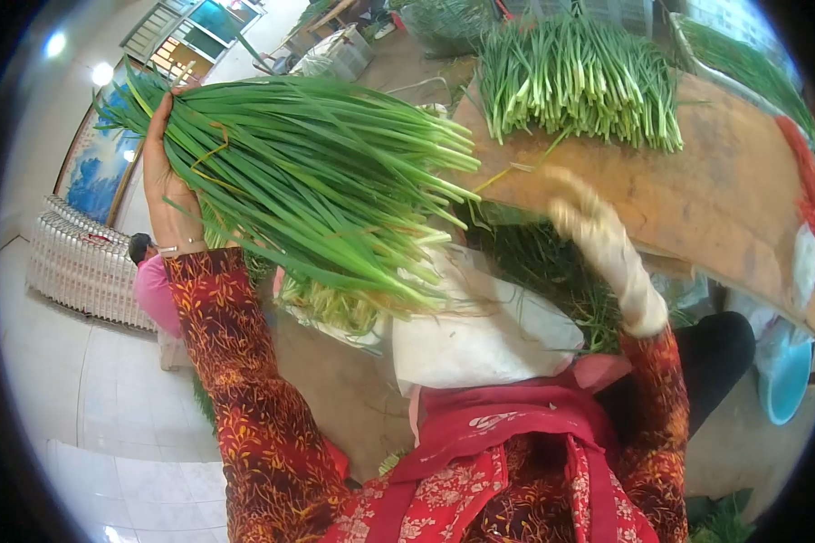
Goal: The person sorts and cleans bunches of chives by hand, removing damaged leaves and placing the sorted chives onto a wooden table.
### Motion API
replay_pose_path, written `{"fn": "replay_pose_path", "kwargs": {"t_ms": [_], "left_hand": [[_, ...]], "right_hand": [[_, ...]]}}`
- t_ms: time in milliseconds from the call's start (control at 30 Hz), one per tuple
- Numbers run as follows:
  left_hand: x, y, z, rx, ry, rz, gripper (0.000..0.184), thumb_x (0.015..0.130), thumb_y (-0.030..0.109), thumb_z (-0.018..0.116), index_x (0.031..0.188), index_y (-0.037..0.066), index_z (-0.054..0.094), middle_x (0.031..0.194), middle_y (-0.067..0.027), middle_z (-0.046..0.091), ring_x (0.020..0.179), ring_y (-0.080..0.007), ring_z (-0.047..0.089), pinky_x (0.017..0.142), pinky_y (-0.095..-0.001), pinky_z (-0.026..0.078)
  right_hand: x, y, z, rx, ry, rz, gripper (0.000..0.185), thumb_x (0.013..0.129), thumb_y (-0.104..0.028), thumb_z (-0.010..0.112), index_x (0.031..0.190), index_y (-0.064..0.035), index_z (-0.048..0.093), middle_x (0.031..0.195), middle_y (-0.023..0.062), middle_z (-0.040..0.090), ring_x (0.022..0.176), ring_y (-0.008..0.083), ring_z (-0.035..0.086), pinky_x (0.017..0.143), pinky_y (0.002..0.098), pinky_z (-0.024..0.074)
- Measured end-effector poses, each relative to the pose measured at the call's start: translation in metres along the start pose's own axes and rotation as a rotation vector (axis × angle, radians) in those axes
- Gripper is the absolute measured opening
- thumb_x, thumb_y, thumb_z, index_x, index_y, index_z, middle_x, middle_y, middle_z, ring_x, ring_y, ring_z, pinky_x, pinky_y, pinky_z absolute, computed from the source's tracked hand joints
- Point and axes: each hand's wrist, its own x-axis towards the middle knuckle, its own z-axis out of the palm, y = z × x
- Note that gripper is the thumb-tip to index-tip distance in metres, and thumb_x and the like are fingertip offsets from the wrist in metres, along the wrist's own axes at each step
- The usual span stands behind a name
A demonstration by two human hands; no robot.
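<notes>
My left hand (165,181), bare, is raised at the upper left and wrapped round the leaf end of a large bunch of long green stalks (299,172). The pale stalk ends point right, and a thin yellowish strand crosses the leaves near my hand. My right hand (589,226), in a pale glove, is over the near edge of a brown board (724,172); its fingers are smeared by motion. A thin straw-like strand (521,167) lies by its fingertips; whether they hold it is unclear. Another bunch of green stalks (580,86) rests on the board.
A white sheet (480,335) covers my lap, with loose greens (543,262) beyond it. At the right are a red net (801,172) and a blue basin (783,380). A person in pink (157,290) is at the far left, beside stacked white racks (86,262).
</notes>
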Motion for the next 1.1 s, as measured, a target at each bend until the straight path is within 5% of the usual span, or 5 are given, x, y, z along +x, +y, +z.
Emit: {"fn": "replay_pose_path", "kwargs": {"t_ms": [200,467,633,800,1100], "left_hand": [[-0.002,0.0,0.008,0.039,0.06,0.049,0.013,0.081,0.011,0.053,0.09,0.002,0.056,0.088,-0.01,0.06,0.08,-0.0203,0.059,0.069,-0.0318,0.05],[-0.022,-0.026,0.011,0.136,-0.023,0.139,0.012,0.079,0.011,0.053,0.087,0.002,0.054,0.096,-0.0111,0.057,0.086,-0.0212,0.056,0.076,-0.0333,0.048],[-0.003,-0.026,-0.018,0.103,-0.014,0.175,0.013,0.08,0.01,0.052,0.088,0.001,0.054,0.095,-0.0133,0.057,0.089,-0.0255,0.055,0.078,-0.0381,0.047],[0.023,-0.012,-0.046,0.061,0.242,0.128,0.013,0.081,0.012,0.052,0.087,0.0,0.054,0.096,-0.0152,0.057,0.088,-0.0276,0.056,0.077,-0.0405,0.047],[0.008,-0.009,-0.017,-0.05,0.099,0.046,0.018,0.079,0.01,0.054,0.093,-0.001,0.053,0.098,-0.0155,0.057,0.093,-0.0259,0.054,0.082,-0.0399,0.046]], "right_hand": [[0.11,0.014,0.065,1.226,-0.375,0.119,0.061,0.082,-0.047,0.047,0.127,-0.0086,0.033,0.128,0.0106,0.037,0.111,0.0198,0.042,0.096,0.0327,0.0339],[0.023,0.005,0.11,1.272,-0.601,0.041,0.061,0.083,-0.042,0.049,0.13,-0.0083,0.028,0.129,0.007,0.035,0.117,0.016,0.035,0.094,0.0314,0.0338],[0.004,0.009,0.089,0.639,-0.468,0.231,0.032,0.086,-0.033,0.046,0.088,-0.0031,0.056,0.057,-0.0057,0.046,0.044,0.0025,0.031,0.042,0.0171,0.0266],[-0.043,0.031,0.029,0.834,-0.275,-0.121,0.031,0.086,-0.032,0.043,0.069,-0.0073,0.045,0.048,-0.0075,0.033,0.038,0.0025,0.026,0.035,0.0185,0.0204],[-0.018,0.075,0.064,0.65,-0.082,0.508,0.037,0.089,-0.027,0.041,0.117,-0.0028,0.045,0.109,0.0094,0.054,0.093,0.0135,0.051,0.074,0.0239,0.0406]]}}
